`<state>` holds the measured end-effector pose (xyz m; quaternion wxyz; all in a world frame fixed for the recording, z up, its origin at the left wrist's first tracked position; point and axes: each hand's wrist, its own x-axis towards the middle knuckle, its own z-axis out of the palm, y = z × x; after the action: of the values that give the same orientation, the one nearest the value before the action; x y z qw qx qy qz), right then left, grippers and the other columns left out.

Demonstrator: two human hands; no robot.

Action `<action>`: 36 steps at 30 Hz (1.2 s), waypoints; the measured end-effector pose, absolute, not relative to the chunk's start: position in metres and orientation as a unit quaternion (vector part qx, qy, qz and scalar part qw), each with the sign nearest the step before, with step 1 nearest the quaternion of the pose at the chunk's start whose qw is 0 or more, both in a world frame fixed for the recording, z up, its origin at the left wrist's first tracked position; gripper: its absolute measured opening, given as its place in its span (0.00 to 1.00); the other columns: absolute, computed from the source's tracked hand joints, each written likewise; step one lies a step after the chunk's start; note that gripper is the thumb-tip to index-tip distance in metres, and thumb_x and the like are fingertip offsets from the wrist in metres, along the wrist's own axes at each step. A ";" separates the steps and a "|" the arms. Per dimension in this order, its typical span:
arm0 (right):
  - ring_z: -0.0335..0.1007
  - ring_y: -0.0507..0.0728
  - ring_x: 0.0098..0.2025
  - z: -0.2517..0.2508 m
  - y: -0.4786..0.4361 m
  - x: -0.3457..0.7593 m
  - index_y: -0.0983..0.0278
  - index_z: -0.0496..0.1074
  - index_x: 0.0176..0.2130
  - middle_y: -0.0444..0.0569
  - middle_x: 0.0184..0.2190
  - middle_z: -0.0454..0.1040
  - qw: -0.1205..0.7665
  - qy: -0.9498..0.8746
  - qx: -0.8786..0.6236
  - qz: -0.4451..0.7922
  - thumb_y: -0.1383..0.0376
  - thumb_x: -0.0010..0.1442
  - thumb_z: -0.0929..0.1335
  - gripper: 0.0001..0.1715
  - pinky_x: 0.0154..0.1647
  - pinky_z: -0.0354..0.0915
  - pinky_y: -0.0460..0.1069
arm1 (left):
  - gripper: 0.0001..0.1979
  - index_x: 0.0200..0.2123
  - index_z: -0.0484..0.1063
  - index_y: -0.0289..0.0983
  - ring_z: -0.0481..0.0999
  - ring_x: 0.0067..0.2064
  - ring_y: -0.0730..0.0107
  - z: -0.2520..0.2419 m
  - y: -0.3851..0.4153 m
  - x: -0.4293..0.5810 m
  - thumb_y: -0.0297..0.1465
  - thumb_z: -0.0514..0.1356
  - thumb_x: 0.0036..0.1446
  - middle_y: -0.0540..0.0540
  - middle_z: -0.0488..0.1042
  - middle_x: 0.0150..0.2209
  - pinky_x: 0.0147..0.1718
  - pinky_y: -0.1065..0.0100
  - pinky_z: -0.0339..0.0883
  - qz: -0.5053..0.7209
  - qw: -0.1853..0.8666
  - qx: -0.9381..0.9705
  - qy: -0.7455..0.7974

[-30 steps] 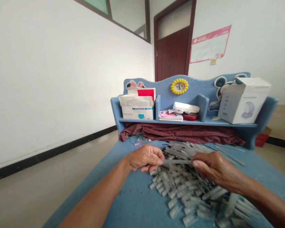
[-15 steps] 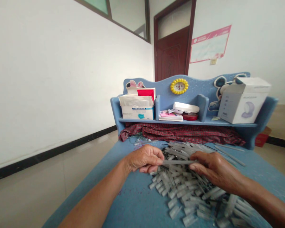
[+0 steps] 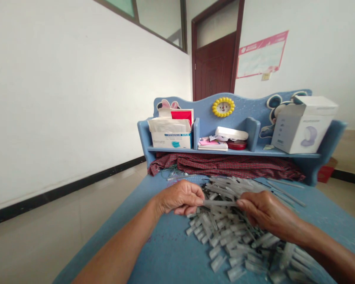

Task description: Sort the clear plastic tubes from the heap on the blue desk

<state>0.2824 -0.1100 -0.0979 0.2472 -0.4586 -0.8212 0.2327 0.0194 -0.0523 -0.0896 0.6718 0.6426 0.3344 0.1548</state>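
Between my hands a thin, greyish translucent tube (image 3: 220, 203) is stretched level above the table. My left hand (image 3: 183, 198) pinches its left end between thumb and fingers. At the other end, my right hand (image 3: 263, 209) is closed on it, thumb on top. Below and around my right hand spreads a heap of short translucent tube pieces (image 3: 236, 228), with some dark thin strands among them. Several longer tubes (image 3: 225, 185) lie at the back of the heap. What sits inside the fingertips is hidden.
The blue table (image 3: 165, 252) has a raised shelf (image 3: 254, 152) at the back. On it stand a mask box (image 3: 171, 136), a red tin (image 3: 237, 145) and a white carton (image 3: 303, 126). A folded checked cloth (image 3: 225, 166) lies beneath. Long thin rods (image 3: 288, 194) lie at the right.
My right hand's fingers have closed further round the tube's right end, and less of the tube shows between my hands. My left hand has stayed in place.
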 end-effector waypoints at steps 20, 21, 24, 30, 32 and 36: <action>0.67 0.51 0.25 -0.105 -0.111 0.284 0.63 0.68 0.33 0.44 0.24 0.72 0.333 -0.839 -0.422 0.082 0.61 0.60 0.62 0.10 0.26 0.59 0.45 | 0.15 0.33 0.68 0.31 0.58 0.11 0.85 -0.092 -0.052 0.021 0.34 0.66 0.44 0.52 0.70 0.17 0.09 0.82 0.48 0.197 0.647 0.663 0.322; 0.65 0.50 0.23 -0.104 -0.111 0.284 0.63 0.68 0.32 0.44 0.22 0.70 0.321 -0.828 -0.445 0.111 0.60 0.61 0.61 0.12 0.24 0.58 0.45 | 0.16 0.33 0.67 0.31 0.60 0.12 0.84 -0.092 -0.052 0.023 0.33 0.67 0.43 0.52 0.71 0.18 0.09 0.82 0.49 0.217 0.633 0.668 0.326; 0.62 0.50 0.21 -0.103 -0.110 0.283 0.63 0.67 0.28 0.42 0.19 0.67 0.298 -0.806 -0.482 0.171 0.57 0.61 0.59 0.17 0.22 0.56 0.45 | 0.14 0.31 0.67 0.32 0.62 0.13 0.83 -0.093 -0.052 0.026 0.33 0.66 0.44 0.51 0.71 0.19 0.11 0.81 0.51 0.260 0.592 0.684 0.339; 0.59 0.49 0.20 -0.101 -0.110 0.283 0.63 0.63 0.23 0.42 0.17 0.64 0.282 -0.800 -0.477 0.228 0.56 0.62 0.57 0.22 0.21 0.55 0.44 | 0.13 0.29 0.69 0.32 0.62 0.13 0.84 -0.094 -0.049 0.027 0.36 0.64 0.47 0.51 0.71 0.20 0.12 0.81 0.52 0.279 0.523 0.720 0.361; 0.59 0.49 0.19 -0.100 -0.110 0.284 0.64 0.63 0.21 0.42 0.16 0.64 0.274 -0.797 -0.477 0.249 0.55 0.62 0.56 0.24 0.21 0.55 0.44 | 0.14 0.31 0.69 0.32 0.63 0.14 0.83 -0.094 -0.048 0.026 0.36 0.65 0.45 0.52 0.72 0.20 0.12 0.80 0.52 0.288 0.517 0.721 0.360; 0.60 0.49 0.19 -0.100 -0.110 0.284 0.64 0.62 0.20 0.43 0.16 0.65 0.269 -0.794 -0.477 0.264 0.54 0.63 0.55 0.26 0.22 0.56 0.44 | 0.13 0.27 0.69 0.32 0.63 0.14 0.83 -0.092 -0.049 0.025 0.37 0.62 0.49 0.51 0.71 0.19 0.12 0.81 0.52 0.282 0.506 0.733 0.358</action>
<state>0.2844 -0.1100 -0.1003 0.2692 -0.4769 -0.7941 0.2636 0.0246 -0.0490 -0.0921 0.5056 0.7328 0.3576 0.2819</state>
